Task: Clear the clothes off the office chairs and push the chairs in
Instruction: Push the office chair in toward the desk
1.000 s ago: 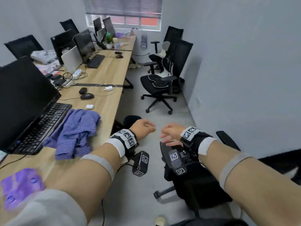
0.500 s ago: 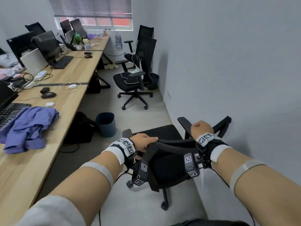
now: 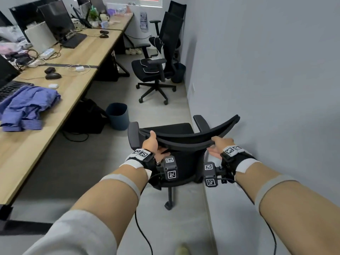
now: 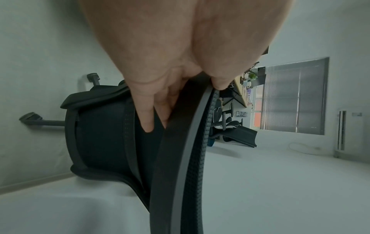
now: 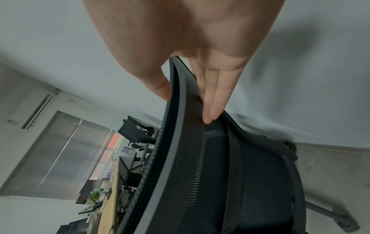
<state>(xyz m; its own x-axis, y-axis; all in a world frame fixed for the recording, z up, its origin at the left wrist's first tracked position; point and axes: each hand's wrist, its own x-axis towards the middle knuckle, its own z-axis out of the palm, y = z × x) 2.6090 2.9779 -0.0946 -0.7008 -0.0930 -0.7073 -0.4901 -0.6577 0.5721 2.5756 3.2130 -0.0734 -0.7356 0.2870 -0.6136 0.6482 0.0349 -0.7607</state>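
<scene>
Both hands are on the chair (image 3: 171, 129) backrest top rail: left hand (image 3: 150, 143) pinching the left end, thumb on top and fingers (image 4: 147, 120) behind the mesh; right hand (image 3: 217, 147) clamped the same way near the rail's middle-right, fingers (image 5: 212, 104) flat on the back. The chair sits right in front of me, beside the wall, seat facing away. The desk (image 3: 55, 115) lies to my left, its long edge running away from me. So I reckon the push needs a swing left first, with the left hand as the pivot. The shirt (image 3: 27, 105) is on the desk; the seat looks bare.
</scene>
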